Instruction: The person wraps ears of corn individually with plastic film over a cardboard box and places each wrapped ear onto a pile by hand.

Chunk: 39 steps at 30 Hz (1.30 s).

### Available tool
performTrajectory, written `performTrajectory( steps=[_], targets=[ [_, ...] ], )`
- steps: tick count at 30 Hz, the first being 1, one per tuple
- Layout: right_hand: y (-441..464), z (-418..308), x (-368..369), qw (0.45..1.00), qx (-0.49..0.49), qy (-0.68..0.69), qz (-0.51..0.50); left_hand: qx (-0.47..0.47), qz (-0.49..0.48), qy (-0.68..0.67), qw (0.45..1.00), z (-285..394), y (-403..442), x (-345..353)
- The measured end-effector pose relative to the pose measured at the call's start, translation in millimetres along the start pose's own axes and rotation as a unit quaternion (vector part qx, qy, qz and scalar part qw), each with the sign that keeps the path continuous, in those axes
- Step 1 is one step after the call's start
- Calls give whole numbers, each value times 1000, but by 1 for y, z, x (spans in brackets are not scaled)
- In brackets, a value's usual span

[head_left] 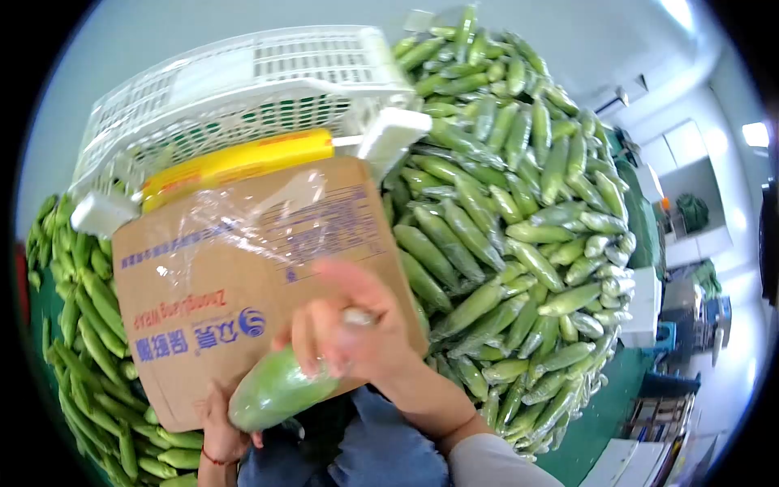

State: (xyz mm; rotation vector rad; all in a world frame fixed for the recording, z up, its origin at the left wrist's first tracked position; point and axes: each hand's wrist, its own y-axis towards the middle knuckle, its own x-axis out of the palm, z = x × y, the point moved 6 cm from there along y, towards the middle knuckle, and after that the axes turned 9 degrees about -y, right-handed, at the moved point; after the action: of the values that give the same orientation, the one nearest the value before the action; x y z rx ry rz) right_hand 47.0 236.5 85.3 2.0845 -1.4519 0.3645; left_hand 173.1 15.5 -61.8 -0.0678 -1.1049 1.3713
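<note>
A green ear of corn (pixel 280 390) in its husk lies slantwise above my lap, at the near edge of a cardboard sheet (pixel 324 219). My left hand (pixel 221 426), with a red string at its wrist, grips the lower left end. At the stalk end, my right hand (pixel 349 325) has its fingers curled around the corn; motion smears part of them. A crumpled piece of clear film (pixel 231 231) lies over the printed cardboard. Behind it sits a yellow roll of wrap (pixel 235 166) between white end supports.
A white plastic crate (pixel 243 77) stands on its side behind the roll. Film-wrapped corn (pixel 527 235) is heaped high on my right. Ears without visible film (pixel 97 325) are piled on my left. Shelves and boxes (pixel 641 308) stand across the green floor.
</note>
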Motion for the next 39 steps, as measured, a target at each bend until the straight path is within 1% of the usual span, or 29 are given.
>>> performTrajectory(
  steps=[1,3,4,7,8,9,10,12,13,14,15,17,19,20,21,23,24,26,27,28,31,32,33,34,35,36,37,38,39],
  targets=[
    [3,-1,-6,999,-11,30,-11,36,-12,21,999,9,-4,6],
    [14,-1,-27,994,-23,110,-16,170,-80,245,951,49,-25,61],
    [14,-1,-33,993,-30,116,22,237,-132,348,898,59,-24,69],
    [-7,2,-31,977,-70,51,197,362,-157,536,746,73,-7,117],
    [-27,31,-31,990,4,27,136,376,-169,542,732,65,8,139],
    [-62,60,-34,976,36,-46,212,388,-182,546,720,61,17,159],
    [-87,69,-49,950,163,-118,238,362,-204,598,685,58,22,177],
    [-107,22,-83,934,198,4,298,308,-237,688,613,52,28,199],
    [-123,11,-115,902,259,59,341,343,-222,681,608,54,26,193],
    [-132,-20,-157,864,206,-108,447,375,-200,679,598,54,23,179],
    [-135,-58,-204,845,154,-201,472,400,-169,683,587,56,18,161],
    [-116,-158,-304,834,39,-347,427,389,-99,699,591,54,13,122],
    [-81,-241,-365,743,-61,-391,540,390,-50,728,561,61,8,89],
    [-71,-262,-376,692,-98,-422,578,390,-4,751,533,67,4,79],
    [-65,-268,-371,646,-127,-462,595,397,41,741,540,77,3,65],
    [-41,-210,-321,645,-79,-582,488,404,124,713,560,90,5,40],
    [-29,-147,-272,679,11,-633,371,417,162,703,553,101,10,35],
    [-20,-26,-171,652,147,-743,36,419,200,688,558,126,30,23],
    [-13,11,-125,615,79,-778,-100,424,206,687,552,140,43,21],
    [-5,35,-110,624,50,-774,-98,429,209,687,548,154,56,20],
    [33,73,-120,670,-3,-738,-79,536,105,701,459,190,89,24],
    [41,79,-123,691,-14,-719,-73,525,111,682,497,192,90,18],
    [42,74,-123,721,126,-681,12,513,122,663,531,196,88,11],
    [31,73,-143,751,107,-650,38,501,141,646,559,203,84,1],
    [20,61,-146,807,139,-560,127,583,134,598,533,209,62,-1],
    [9,41,-141,774,189,-581,168,572,149,613,525,206,42,-7],
    [-10,29,-146,792,86,-601,72,561,160,626,518,198,20,-12],
    [-26,16,-139,749,99,-655,4,565,116,636,512,182,2,-19],
    [-55,14,-151,761,140,-633,27,572,67,643,505,161,-16,-22]
  ],
)
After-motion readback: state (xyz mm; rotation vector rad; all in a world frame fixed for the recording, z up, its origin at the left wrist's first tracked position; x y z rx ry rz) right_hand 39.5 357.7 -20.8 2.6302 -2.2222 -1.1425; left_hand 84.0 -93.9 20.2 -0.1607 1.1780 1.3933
